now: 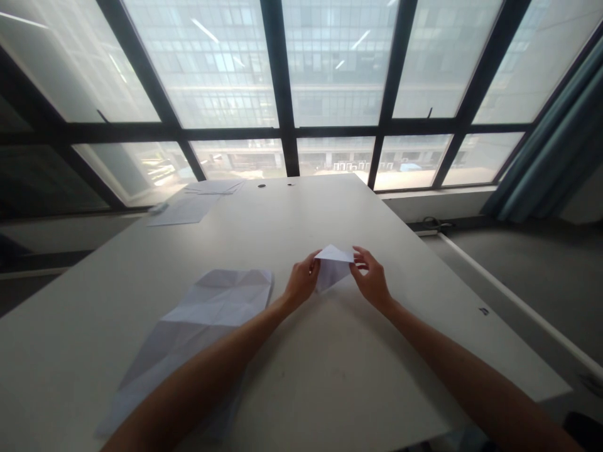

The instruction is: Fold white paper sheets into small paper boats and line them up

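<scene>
A small folded piece of white paper (333, 271) is held between my two hands above the middle of the table. Its top comes to a point, and a lower flap hangs toward me. My left hand (303, 278) pinches its left edge with the fingers closed. On the opposite side, my right hand (370, 275) grips the right corner between thumb and fingers. Beside my left forearm lies a larger creased sheet of paper (214, 300), partly hidden under that arm.
The white table (320, 220) reaches to a wall of dark-framed windows. Several flat sheets of paper (183, 209) rest at its far left. A small dark object (483, 311) sits near the right edge. A blue curtain (546, 138) hangs at the right.
</scene>
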{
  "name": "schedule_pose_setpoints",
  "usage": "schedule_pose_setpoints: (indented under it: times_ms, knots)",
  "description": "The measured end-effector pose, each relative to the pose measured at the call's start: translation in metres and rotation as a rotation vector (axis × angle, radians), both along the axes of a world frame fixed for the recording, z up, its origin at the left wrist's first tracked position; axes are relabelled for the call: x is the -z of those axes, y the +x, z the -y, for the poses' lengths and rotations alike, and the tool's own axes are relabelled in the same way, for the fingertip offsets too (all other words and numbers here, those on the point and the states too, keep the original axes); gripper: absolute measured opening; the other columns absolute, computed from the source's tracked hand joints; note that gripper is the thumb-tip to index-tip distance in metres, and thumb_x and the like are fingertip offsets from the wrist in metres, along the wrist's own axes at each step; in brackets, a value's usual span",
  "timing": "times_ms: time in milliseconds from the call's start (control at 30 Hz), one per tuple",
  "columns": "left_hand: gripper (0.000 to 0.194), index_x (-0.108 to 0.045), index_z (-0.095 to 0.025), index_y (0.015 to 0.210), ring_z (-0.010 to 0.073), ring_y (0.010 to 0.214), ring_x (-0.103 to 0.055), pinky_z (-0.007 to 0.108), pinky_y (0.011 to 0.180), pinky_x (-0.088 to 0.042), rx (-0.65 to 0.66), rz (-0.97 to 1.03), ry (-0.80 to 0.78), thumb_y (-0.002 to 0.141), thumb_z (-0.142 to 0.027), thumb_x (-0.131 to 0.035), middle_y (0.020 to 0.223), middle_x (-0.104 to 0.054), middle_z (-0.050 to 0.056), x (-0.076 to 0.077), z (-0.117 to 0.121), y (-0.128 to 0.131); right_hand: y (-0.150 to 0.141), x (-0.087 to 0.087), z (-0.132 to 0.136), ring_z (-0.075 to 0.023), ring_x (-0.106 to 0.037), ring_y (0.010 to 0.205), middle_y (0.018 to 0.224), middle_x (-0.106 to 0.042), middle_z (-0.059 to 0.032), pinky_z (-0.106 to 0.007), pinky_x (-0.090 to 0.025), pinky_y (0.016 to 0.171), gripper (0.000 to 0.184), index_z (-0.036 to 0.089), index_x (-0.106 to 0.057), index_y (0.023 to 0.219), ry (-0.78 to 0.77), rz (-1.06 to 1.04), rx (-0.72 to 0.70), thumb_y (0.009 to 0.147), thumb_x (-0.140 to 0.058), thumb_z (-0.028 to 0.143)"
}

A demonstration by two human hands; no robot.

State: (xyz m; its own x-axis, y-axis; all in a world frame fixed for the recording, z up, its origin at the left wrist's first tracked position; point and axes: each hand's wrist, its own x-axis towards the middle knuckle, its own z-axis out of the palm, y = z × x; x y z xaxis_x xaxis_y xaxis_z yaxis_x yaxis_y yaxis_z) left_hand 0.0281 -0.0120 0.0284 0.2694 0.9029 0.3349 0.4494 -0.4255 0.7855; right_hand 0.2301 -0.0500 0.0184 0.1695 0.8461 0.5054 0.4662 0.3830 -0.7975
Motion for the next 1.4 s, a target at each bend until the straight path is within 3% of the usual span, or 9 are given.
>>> schedule_pose_setpoints:
  times_ms: [133, 233, 467, 667, 833, 967, 1100, 1267, 1400]
  knots:
    - [0.054, -0.056, -0.021, 0.131, 0.0224, 0.084, -0.065, 0.035, 0.064, -0.059, 0.113, 0.469, -0.301, 0.089, -0.054, -0.058, 0.104, -0.066, 0.009, 0.005, -0.003, 0.004, -0.001, -0.002, 0.004, -0.0210, -0.063, 0.103, 0.125, -0.063, -0.0095, -0.034, -0.058, 0.079, 0.037, 0.021, -0.062, 0.124, 0.012, 0.051, -0.086, 0.096, -0.041, 0.032]
    - [0.057, -0.052, -0.025, 0.134, 0.0213, 0.088, -0.066, 0.040, 0.072, -0.059, 0.222, 0.645, -0.481, 0.087, -0.053, -0.062, 0.111, -0.063, 0.009, 0.006, -0.006, 0.002, -0.002, -0.001, 0.005, -0.0182, -0.065, 0.089, 0.126, -0.061, -0.0086, -0.033, -0.060, 0.071, 0.039, 0.024, -0.060, 0.129, -0.025, 0.025, -0.148, 0.097, -0.039, 0.034]
    - [0.051, -0.051, -0.028, 0.138, 0.0171, 0.084, -0.066, 0.033, 0.073, -0.058, 0.320, 0.756, -0.657, 0.088, -0.036, -0.060, 0.112, -0.063, 0.009, 0.009, -0.007, -0.001, 0.001, 0.004, -0.001, -0.0140, -0.065, 0.071, 0.108, -0.066, -0.0075, -0.030, -0.059, 0.064, 0.035, 0.021, -0.067, 0.120, 0.004, -0.132, -0.139, 0.093, -0.048, 0.036]
    - [0.050, -0.053, -0.025, 0.136, 0.0196, 0.090, -0.065, 0.033, 0.075, -0.056, 0.299, 0.748, -0.602, 0.088, -0.038, -0.061, 0.114, -0.064, 0.009, 0.011, -0.008, -0.001, -0.001, 0.013, -0.006, -0.0155, -0.066, 0.066, 0.089, -0.072, -0.0061, -0.031, -0.058, 0.062, 0.043, 0.016, -0.063, 0.126, -0.132, -0.154, -0.160, 0.088, -0.051, 0.033]
    - [0.054, -0.054, -0.021, 0.137, 0.0262, 0.109, -0.061, 0.037, 0.087, -0.052, 0.230, 0.587, -0.330, 0.090, -0.047, -0.059, 0.126, -0.063, 0.011, 0.010, -0.004, 0.004, -0.004, 0.012, -0.003, -0.0185, -0.068, 0.075, 0.090, -0.072, -0.0076, -0.031, -0.057, 0.064, 0.052, 0.015, -0.053, 0.137, -0.161, -0.094, -0.171, 0.089, -0.052, 0.036]
    - [0.049, -0.042, -0.023, 0.147, 0.0258, 0.132, -0.047, 0.041, 0.109, -0.038, 0.162, 0.223, 0.046, 0.100, -0.037, -0.040, 0.143, -0.051, 0.007, 0.002, 0.005, 0.005, -0.006, 0.012, -0.002, -0.0217, -0.063, 0.097, 0.107, -0.067, -0.0111, -0.033, -0.054, 0.078, 0.029, 0.018, -0.068, 0.106, -0.022, 0.015, -0.026, 0.089, -0.052, 0.035]
    - [0.057, -0.032, -0.024, 0.152, 0.0209, 0.146, -0.025, 0.044, 0.119, -0.020, 0.140, -0.342, 0.350, 0.096, -0.011, -0.028, 0.156, -0.032, 0.004, -0.005, 0.013, 0.000, -0.002, 0.015, -0.007, -0.0182, -0.060, 0.066, 0.073, -0.065, -0.0053, -0.031, -0.052, 0.061, 0.024, 0.016, -0.066, 0.082, -0.161, -0.163, -0.082, 0.084, -0.058, 0.038]
    - [0.073, -0.029, -0.014, 0.152, 0.0192, 0.149, -0.014, 0.044, 0.121, -0.011, 0.168, -0.700, 0.395, 0.082, 0.005, -0.028, 0.159, -0.025, 0.007, 0.005, 0.008, -0.005, 0.024, 0.002, -0.009, -0.0106, -0.052, 0.051, 0.069, -0.064, 0.0014, -0.021, -0.043, 0.045, 0.047, 0.015, -0.064, 0.116, -0.446, -0.274, -0.268, 0.071, -0.073, 0.028]
    - [0.056, -0.027, -0.011, 0.152, 0.0245, 0.147, -0.022, 0.043, 0.119, -0.017, 0.264, -0.733, 0.277, 0.097, -0.021, -0.035, 0.157, -0.029, 0.015, 0.019, 0.003, -0.008, 0.044, -0.005, -0.012, -0.0134, -0.061, 0.060, 0.084, -0.070, -0.0038, -0.022, -0.049, 0.049, 0.068, 0.017, -0.052, 0.134, -0.564, -0.232, -0.281, 0.071, -0.076, 0.030]
